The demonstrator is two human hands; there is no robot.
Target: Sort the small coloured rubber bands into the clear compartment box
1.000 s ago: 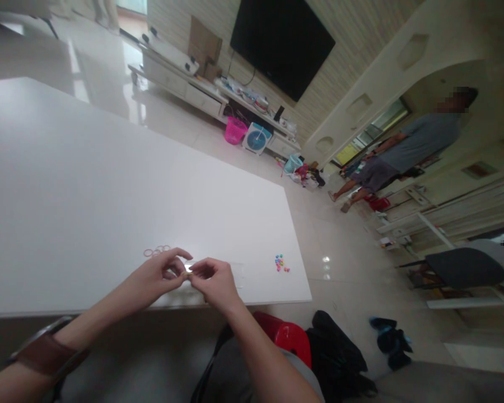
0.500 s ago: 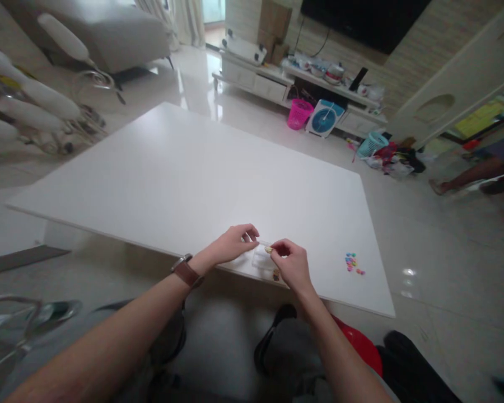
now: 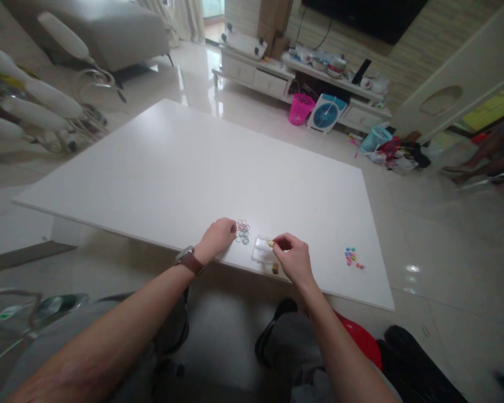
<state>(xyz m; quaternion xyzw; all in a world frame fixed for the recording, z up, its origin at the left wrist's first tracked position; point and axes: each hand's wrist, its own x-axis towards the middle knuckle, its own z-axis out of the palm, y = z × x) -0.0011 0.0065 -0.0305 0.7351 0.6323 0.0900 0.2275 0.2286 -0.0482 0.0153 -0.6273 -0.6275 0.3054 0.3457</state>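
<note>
My right hand (image 3: 293, 258) is closed in a pinch on a small yellow bead (image 3: 270, 243), held just above a small clear plastic box (image 3: 261, 251) near the front edge of the white table (image 3: 185, 168). My left hand (image 3: 217, 237) rests curled on the table beside a cluster of small coloured rings (image 3: 242, 231), its fingertips touching them. A dark bead (image 3: 275, 270) lies by the right hand's heel. A brown watch strap sits on my left wrist.
A small pile of coloured beads (image 3: 351, 257) lies on the table to the right. Beyond the table stand a pink basket (image 3: 299, 108), a blue fan (image 3: 324, 113) and a low TV cabinet. A person's legs (image 3: 479, 165) show far right. A red stool (image 3: 361, 347) stands by my knees.
The view swung from tilted to level. My left hand left the right hand and moved left to the rings. The right hand keeps its pinch over the clear box.
</note>
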